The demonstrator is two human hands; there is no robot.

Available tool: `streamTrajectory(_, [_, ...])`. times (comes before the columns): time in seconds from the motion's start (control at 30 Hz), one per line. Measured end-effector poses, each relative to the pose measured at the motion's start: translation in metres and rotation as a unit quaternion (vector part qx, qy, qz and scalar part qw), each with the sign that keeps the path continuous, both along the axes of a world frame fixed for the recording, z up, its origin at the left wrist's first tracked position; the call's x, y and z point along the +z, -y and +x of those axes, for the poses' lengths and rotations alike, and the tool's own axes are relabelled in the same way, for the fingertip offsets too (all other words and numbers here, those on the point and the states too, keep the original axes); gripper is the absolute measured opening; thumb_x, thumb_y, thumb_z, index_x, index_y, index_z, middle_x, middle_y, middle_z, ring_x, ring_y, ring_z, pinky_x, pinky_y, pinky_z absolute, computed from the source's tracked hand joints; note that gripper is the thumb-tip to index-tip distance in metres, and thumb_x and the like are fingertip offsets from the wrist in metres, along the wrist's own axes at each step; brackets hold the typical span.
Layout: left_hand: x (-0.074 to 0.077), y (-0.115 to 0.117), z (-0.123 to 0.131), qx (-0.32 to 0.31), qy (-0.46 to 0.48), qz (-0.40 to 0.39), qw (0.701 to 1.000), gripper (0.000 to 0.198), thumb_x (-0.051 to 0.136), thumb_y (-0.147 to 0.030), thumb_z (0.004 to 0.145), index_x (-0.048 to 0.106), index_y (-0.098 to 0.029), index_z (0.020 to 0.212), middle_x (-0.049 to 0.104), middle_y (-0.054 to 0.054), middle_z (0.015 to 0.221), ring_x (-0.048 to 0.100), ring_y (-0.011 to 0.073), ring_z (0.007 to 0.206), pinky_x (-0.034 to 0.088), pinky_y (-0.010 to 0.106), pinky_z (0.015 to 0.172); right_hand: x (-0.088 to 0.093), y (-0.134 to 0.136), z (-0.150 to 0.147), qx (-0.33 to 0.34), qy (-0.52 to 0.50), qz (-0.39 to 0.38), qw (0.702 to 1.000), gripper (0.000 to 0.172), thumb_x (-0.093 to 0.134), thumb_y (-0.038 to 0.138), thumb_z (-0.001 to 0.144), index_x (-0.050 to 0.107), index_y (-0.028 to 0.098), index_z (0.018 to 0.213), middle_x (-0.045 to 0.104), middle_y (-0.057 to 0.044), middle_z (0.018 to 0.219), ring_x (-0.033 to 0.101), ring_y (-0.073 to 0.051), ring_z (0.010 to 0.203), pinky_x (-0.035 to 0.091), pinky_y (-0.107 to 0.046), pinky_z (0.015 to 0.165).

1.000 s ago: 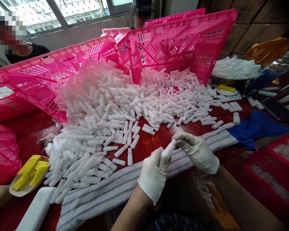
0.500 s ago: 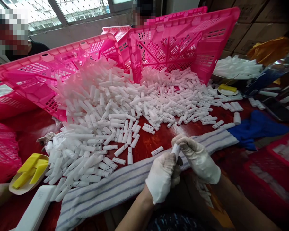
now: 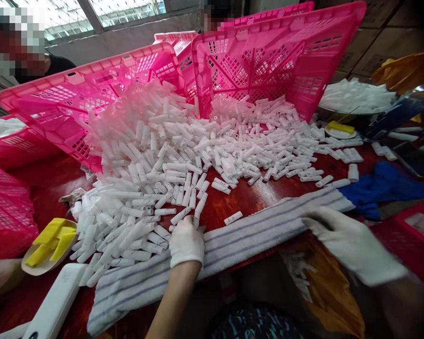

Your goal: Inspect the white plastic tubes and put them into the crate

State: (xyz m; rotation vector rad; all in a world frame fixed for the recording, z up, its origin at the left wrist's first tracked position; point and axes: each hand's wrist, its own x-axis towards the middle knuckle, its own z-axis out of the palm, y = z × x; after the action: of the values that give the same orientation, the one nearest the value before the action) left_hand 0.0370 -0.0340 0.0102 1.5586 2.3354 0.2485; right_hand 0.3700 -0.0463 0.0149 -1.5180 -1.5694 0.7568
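Note:
My left hand (image 3: 187,242), in a white glove, is at the near edge of the heap of small white plastic tubes (image 3: 176,141). Its fingers are closed around the lower end of a white tube (image 3: 200,209) with a dark mark; the fingertips are partly hidden. Off to the right, over the end of the striped towel (image 3: 240,245), my gloved right hand (image 3: 353,245) is smeared by motion. Its fingers stretch leftward, apart from the thumb, and I see nothing in them. One marked tube (image 3: 233,217) lies alone by the towel.
Pink crates (image 3: 250,61) lie tipped behind the heap. A dish of yellow pieces (image 3: 51,245) and a white oblong device (image 3: 56,301) stand left. At right are a blue cloth (image 3: 385,188) and a bowl of tubes (image 3: 356,96). An orange bag (image 3: 335,301) hangs below. Two people sit beyond.
Both hands were together over the towel, holding a white tube. Since then the left hand has moved left to the heap, and the right hand has swung right, without a visible tube.

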Motion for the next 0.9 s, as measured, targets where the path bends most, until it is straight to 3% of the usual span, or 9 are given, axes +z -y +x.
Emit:
streamTrajectory(0.1, [-0.006,-0.009,0.014,-0.054,0.024,0.040,0.997,0.025,0.057,-0.030,0.083,0.064,-0.024,0.106,0.067,0.010,0.098,0.064,0.0280,0.091,0.049,0.040,0.078,-0.003,-0.039,-0.064,0.140,0.044,0.092,0.985,0.015,0.063,0.032,0.083,0.067,0.022,0.092,0.069,-0.009,0.096,0.064,-0.026,0.091,0.052,-0.041,0.086])
streamTrajectory(0.13, [-0.007,-0.011,0.018,-0.068,0.038,0.056,0.995,0.027,0.057,-0.028,0.083,0.064,-0.023,0.109,0.067,0.010,0.101,0.064,0.0267,0.093,0.049,0.038,0.080,-0.007,-0.050,-0.083,0.211,0.090,0.086,0.970,0.009,0.064,0.027,0.082,0.068,0.021,0.087,0.070,-0.009,0.094,0.062,-0.026,0.092,0.049,-0.041,0.087])
streamTrajectory(0.2, [-0.008,-0.014,0.021,-0.092,0.090,0.087,0.988,0.031,0.058,-0.028,0.084,0.064,-0.021,0.113,0.065,0.010,0.106,0.063,0.0238,0.096,0.048,0.035,0.086,-0.019,-0.068,-0.111,0.258,0.129,0.072,0.955,0.004,0.067,0.021,0.077,0.069,0.021,0.080,0.069,-0.008,0.086,0.060,-0.026,0.090,0.048,-0.041,0.085])
streamTrajectory(0.27, [-0.006,-0.016,0.021,-0.096,0.198,0.101,0.970,0.029,0.058,-0.033,0.085,0.064,-0.018,0.109,0.066,0.010,0.104,0.063,0.0215,0.096,0.047,0.033,0.089,-0.029,-0.077,-0.120,0.249,0.124,0.060,0.959,0.007,0.065,0.022,0.079,0.069,0.021,0.084,0.068,-0.008,0.083,0.060,-0.025,0.085,0.047,-0.040,0.081])
streamTrajectory(0.33, [-0.003,-0.017,0.021,-0.077,0.348,0.102,0.929,0.032,0.055,-0.041,0.087,0.064,-0.016,0.104,0.068,0.009,0.099,0.063,0.0199,0.093,0.047,0.032,0.088,-0.033,-0.079,-0.118,0.210,0.084,0.054,0.973,0.016,0.057,0.030,0.086,0.066,0.019,0.094,0.066,-0.008,0.084,0.060,-0.021,0.079,0.049,-0.036,0.076])
streamTrajectory(0.47, [0.007,-0.015,0.036,-0.027,0.505,0.128,0.853,0.036,0.055,-0.047,0.087,0.059,-0.019,0.108,0.067,0.004,0.098,0.062,0.0138,0.081,0.049,0.026,0.080,-0.012,-0.070,-0.110,0.116,-0.155,-0.029,0.981,0.031,0.053,0.049,0.087,0.059,0.019,0.096,0.062,-0.001,0.074,0.053,-0.012,0.056,0.045,-0.026,0.052])
streamTrajectory(0.6, [0.011,-0.008,0.055,-0.085,0.495,0.124,0.856,0.033,0.052,-0.044,0.090,0.057,-0.020,0.112,0.065,0.004,0.098,0.060,0.0122,0.072,0.050,0.025,0.069,0.021,-0.064,-0.116,0.082,-0.289,-0.054,0.952,0.038,0.068,0.056,0.074,0.063,0.020,0.084,0.063,-0.001,0.074,0.057,-0.014,0.065,0.047,-0.026,0.059])
streamTrajectory(0.73, [0.008,0.000,0.058,-0.141,0.419,0.186,0.877,0.028,0.057,-0.033,0.088,0.061,-0.018,0.112,0.066,0.008,0.106,0.062,0.0172,0.093,0.049,0.029,0.086,0.031,-0.071,-0.114,0.101,-0.246,-0.042,0.963,0.039,0.069,0.059,0.072,0.063,0.020,0.077,0.062,-0.001,0.073,0.057,-0.016,0.071,0.048,-0.027,0.067])
streamTrajectory(0.9, [0.012,0.009,0.061,-0.128,0.367,0.201,0.899,0.029,0.059,-0.035,0.087,0.064,-0.017,0.109,0.069,0.007,0.100,0.064,0.0169,0.088,0.050,0.027,0.083,0.033,-0.066,-0.114,0.180,-0.164,-0.067,0.968,0.035,0.060,0.054,0.082,0.065,0.020,0.081,0.063,-0.001,0.075,0.058,-0.016,0.070,0.048,-0.028,0.067])
